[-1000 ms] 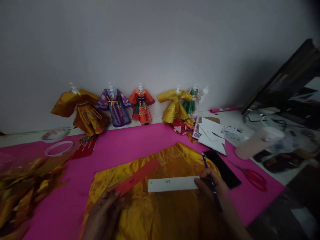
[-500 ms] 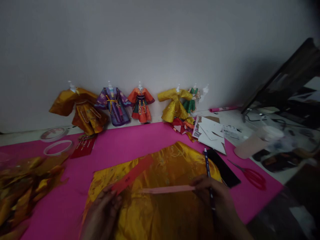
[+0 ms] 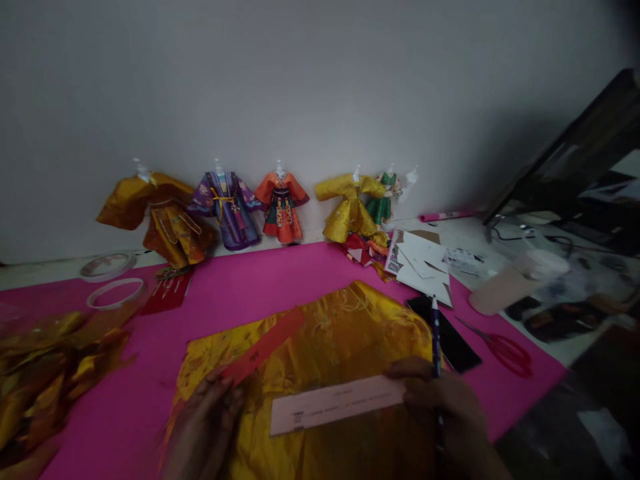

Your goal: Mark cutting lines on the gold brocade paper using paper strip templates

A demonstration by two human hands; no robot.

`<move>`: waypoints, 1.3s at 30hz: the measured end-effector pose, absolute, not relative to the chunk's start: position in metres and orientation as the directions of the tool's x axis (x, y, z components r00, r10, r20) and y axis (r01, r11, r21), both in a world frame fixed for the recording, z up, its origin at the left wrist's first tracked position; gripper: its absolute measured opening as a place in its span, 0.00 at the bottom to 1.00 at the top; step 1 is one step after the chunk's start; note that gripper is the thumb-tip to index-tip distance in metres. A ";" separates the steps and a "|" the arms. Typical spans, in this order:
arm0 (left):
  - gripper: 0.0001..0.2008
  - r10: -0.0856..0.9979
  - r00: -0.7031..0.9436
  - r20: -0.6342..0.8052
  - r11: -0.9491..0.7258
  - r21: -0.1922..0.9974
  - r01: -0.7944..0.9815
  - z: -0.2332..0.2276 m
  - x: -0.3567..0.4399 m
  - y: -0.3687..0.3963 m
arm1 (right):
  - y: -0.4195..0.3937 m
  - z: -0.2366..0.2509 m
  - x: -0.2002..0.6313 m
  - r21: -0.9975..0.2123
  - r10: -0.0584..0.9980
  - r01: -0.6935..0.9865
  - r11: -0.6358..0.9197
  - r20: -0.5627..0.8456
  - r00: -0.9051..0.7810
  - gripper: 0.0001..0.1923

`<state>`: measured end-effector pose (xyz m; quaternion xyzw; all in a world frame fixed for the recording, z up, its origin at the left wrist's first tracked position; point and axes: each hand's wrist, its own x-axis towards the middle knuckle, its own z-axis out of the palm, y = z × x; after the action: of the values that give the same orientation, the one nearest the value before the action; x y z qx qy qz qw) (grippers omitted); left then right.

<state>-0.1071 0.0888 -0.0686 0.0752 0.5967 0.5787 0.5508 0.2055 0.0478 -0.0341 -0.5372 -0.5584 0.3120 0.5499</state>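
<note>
The left grip is pinched on the near end of a flat red strip, which slants away from it. The right grip pinches a pale, printed rectangular strip, extending leftward from it, and also holds a slim dark pen upright. Glossy, creased golden fabric spreads beneath both; red-handled scissors lie right of the right grip.

Five small robes stand against a grey wall across the middle. Red-handled scissors lie at lower right. Two tape rolls sit at middle left.
</note>
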 end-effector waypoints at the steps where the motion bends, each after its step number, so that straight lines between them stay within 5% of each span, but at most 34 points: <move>1: 0.18 0.725 -0.374 -0.578 0.312 0.761 -0.569 -0.070 -0.107 0.089 | 0.047 -0.036 0.206 -0.926 0.930 0.269 0.265 0.319 0.183 0.13; 8: 0.20 0.785 -0.337 -0.520 0.265 0.773 -0.576 -0.075 -0.103 0.087 | 0.047 -0.040 0.212 -0.850 0.864 0.243 0.467 0.497 0.080 0.08; 14: 0.18 0.860 -0.217 -0.461 0.341 0.837 -0.427 -0.078 -0.096 0.082 | 0.049 -0.023 0.203 -0.914 0.864 0.059 0.400 0.398 0.307 0.09; 19: 0.20 0.894 -0.176 -0.413 0.353 0.889 -0.293 -0.082 -0.097 0.080 | 0.067 -0.017 0.208 -0.923 0.867 0.222 0.313 0.373 0.330 0.12; 23: 0.16 0.914 -0.161 -0.372 0.342 0.922 -0.183 -0.081 -0.096 0.077 | 0.101 -0.015 0.210 -0.913 0.941 0.345 0.218 0.290 0.175 0.12; 32: 0.09 0.969 -0.099 -0.227 0.239 0.961 0.141 -0.094 -0.094 0.075 | 0.195 -0.040 0.136 -0.983 0.968 0.179 -0.047 -0.089 -0.235 0.19; 39: 0.07 0.995 -0.068 -0.071 0.096 0.834 0.543 -0.086 -0.109 0.074 | 0.220 -0.082 0.087 -0.925 0.955 0.375 0.057 -0.059 -0.291 0.09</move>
<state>-0.1086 0.0740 -0.0855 0.5879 0.6542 0.3258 0.3468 0.0867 0.2200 -0.0821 -0.5065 -0.6564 0.4636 0.3126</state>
